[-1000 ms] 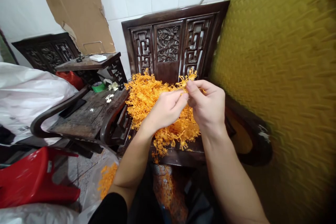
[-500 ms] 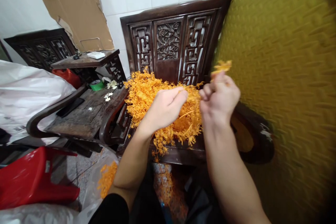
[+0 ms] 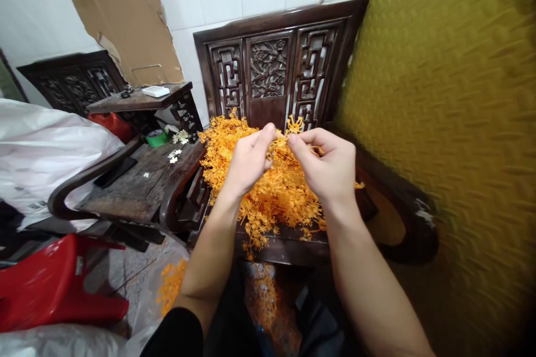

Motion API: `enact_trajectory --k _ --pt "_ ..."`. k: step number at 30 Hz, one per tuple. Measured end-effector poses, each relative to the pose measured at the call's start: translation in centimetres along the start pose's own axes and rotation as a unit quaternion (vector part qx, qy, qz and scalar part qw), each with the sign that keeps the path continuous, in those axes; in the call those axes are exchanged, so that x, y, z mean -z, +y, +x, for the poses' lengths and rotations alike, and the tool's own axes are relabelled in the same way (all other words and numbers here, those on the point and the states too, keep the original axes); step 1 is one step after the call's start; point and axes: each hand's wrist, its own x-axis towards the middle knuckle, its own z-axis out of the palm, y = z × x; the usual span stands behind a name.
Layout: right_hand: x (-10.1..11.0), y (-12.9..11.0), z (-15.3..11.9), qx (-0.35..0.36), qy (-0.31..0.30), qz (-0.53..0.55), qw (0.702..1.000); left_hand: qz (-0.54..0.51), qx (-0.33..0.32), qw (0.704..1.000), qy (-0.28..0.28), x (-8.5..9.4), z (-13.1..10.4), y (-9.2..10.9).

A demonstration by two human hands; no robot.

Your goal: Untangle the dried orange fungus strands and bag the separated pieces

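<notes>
A heap of orange branching pieces, apparently moulded plastic, lies on the seat of a dark carved wooden chair. Above the heap, my left hand and my right hand are close together, thumbs and fingers pinched. Between them is a small orange piece with thin arms, which sticks up from my right fingertips. My left fingertips pinch an orange bit near it; whether the two are joined cannot be made out. A thin orange strand also shows by my right fingers.
To the left, another wooden seat carries green tape and pale small pieces. A red plastic stool and a clear bag with orange pieces stand below. A yellow textured panel rises at the right.
My right hand has moved left and down from beside the yellow panel, with its orange piece, to meet my left hand. My left hand has shifted slightly left, its thumb now raised.
</notes>
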Motion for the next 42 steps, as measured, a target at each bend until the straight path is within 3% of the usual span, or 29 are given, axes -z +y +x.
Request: enact_trajectory --k 5,8,13,15,18,20,22,25,30,32,36,38,40,42 --pt "-0.5 0.3 -0.2 0.002 0.030 -0.053 0.998 0.078 -0.055 0.995 -0.039 0.1 -0.3 -0.5" --pt "-0.7 0.4 -0.3 0.011 0.029 -0.064 0.997 0.105 -0.065 0.992 -0.025 -0.3 -0.3 -0.6" --pt "-1.0 -0.4 -0.8 0.032 0.002 -0.060 0.998 0.009 -0.054 0.998 0.025 -1.2 0.8 -1.9" --pt "-0.7 -1.3 -1.1 0.035 0.026 -0.060 0.997 -0.042 -0.056 0.995 0.071 -0.2 1.8 -2.3" --pt "1.0 -2.8 -1.5 0.031 0.084 -0.045 0.995 -0.092 -0.055 0.976 0.191 2.8 2.9 -1.8" --pt "2.3 -3.5 -1.5 0.027 0.061 -0.027 0.997 -0.084 -0.043 0.973 0.213 4.7 2.8 -0.8" --pt "3.0 -3.8 -1.3 0.023 -0.031 -0.011 0.999 -0.073 -0.040 0.983 0.163 5.4 1.9 0.4" --pt "2.8 -3.8 -0.9 0.009 -0.151 0.000 0.989 -0.058 -0.039 0.997 0.042 4.1 0.0 1.8" --pt "1.3 -3.2 -1.1 0.013 -0.211 -0.014 0.977 0.057 -0.049 0.994 -0.078 1.9 -1.7 2.3" --pt "1.0 -3.0 -1.3 0.024 -0.216 -0.031 0.976 0.111 -0.085 0.986 -0.091 1.7 -1.9 2.3" --pt "0.8 -3.4 -1.7 0.051 -0.194 -0.068 0.977 0.176 -0.150 0.973 -0.023 1.7 -1.9 2.4" --pt "0.7 -4.4 -2.0 0.067 -0.202 -0.070 0.975 0.158 -0.160 0.973 0.040 2.3 -1.5 2.7" --pt "0.8 -5.6 -2.6 0.086 -0.231 -0.062 0.967 0.097 -0.175 0.968 0.154 3.7 -1.1 3.3" --pt "1.6 -6.2 -3.2 0.102 -0.259 -0.042 0.959 0.025 -0.193 0.941 0.278 6.0 -1.5 4.0"
